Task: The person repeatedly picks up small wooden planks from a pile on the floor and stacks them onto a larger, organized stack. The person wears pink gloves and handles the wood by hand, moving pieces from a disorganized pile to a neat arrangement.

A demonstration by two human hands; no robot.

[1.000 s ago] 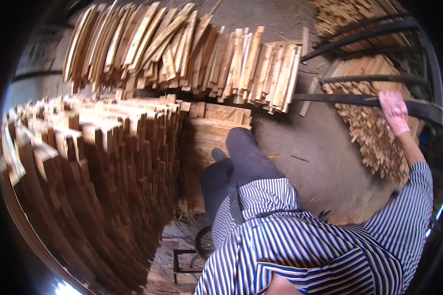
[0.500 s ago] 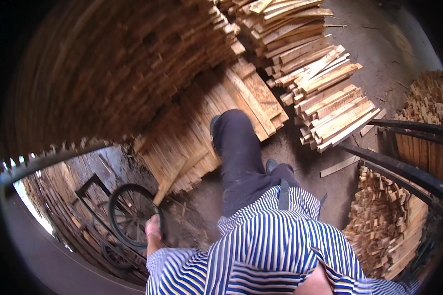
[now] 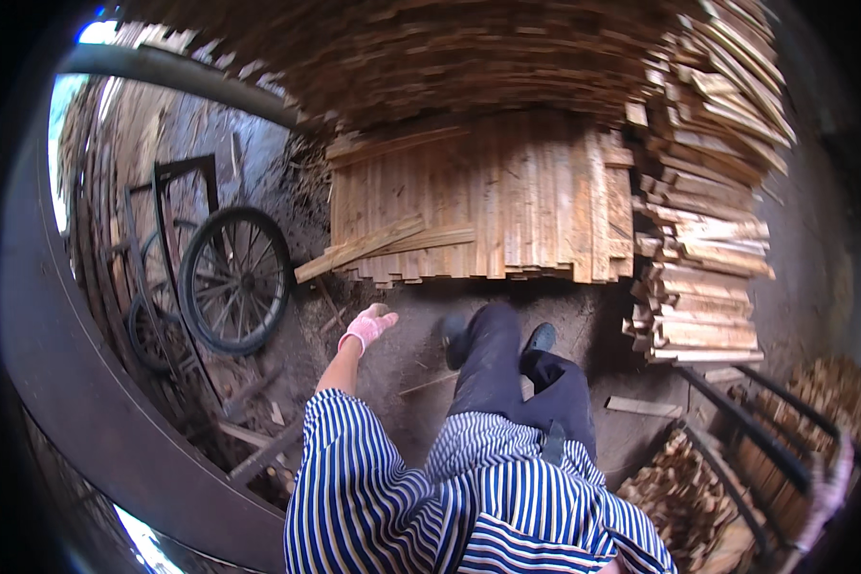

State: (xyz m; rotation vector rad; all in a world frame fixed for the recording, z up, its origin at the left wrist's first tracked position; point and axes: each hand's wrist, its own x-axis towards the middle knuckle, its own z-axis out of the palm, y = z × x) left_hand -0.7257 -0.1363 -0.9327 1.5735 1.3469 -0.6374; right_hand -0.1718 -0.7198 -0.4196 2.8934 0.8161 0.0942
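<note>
My left hand, in a pale pink glove, hangs over the floor below the stack's near left corner. Its fingers are stretched out and hold nothing I can see. The low stack of planks lies ahead, with a loose board slanting across its near left part and jutting past the edge. At the far right, my right hand is smeared by motion, beside a black metal bar. Whether it touches the bar, and how its fingers are set, cannot be made out.
A two-wheeled cart stands at the left. Tall piled wood rises behind the low stack. A row of bundled slats runs along the right. Cut wood pieces fill the lower right. A single slat lies on the floor.
The view has swung, so the low stack now lies straight ahead. My left hand has moved away from beside the cart wheel toward the stack. My right hand shows more plainly beside the bar.
</note>
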